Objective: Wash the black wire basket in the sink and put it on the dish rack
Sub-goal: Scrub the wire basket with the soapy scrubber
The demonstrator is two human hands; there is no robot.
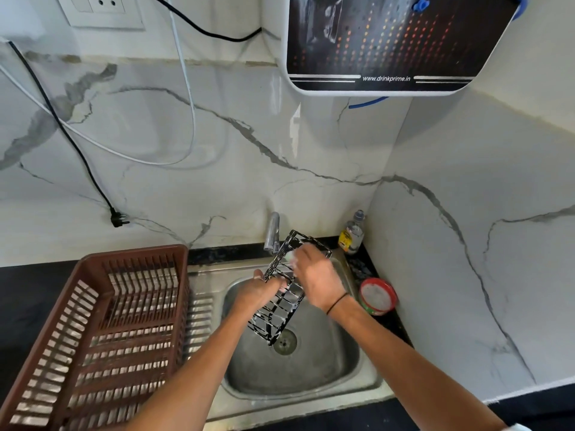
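The black wire basket [281, 309] hangs tilted over the steel sink [311, 377], streaked with white foam, its upper end near the tap [272, 233]. My left hand [259, 290] grips the basket's left edge about halfway up. My right hand [314, 279] lies on the basket's upper part, fingers closed around a small pale scrubber [291, 257] pressed against the wires. The brown plastic dish rack [102, 334] stands on the counter left of the sink, with nothing in it.
A clear bottle with a yellow label [351, 234] stands in the back corner right of the tap. A round red tub of white soap [378, 296] sits on the sink's right edge. A loose black plug [119, 219] dangles against the marble wall.
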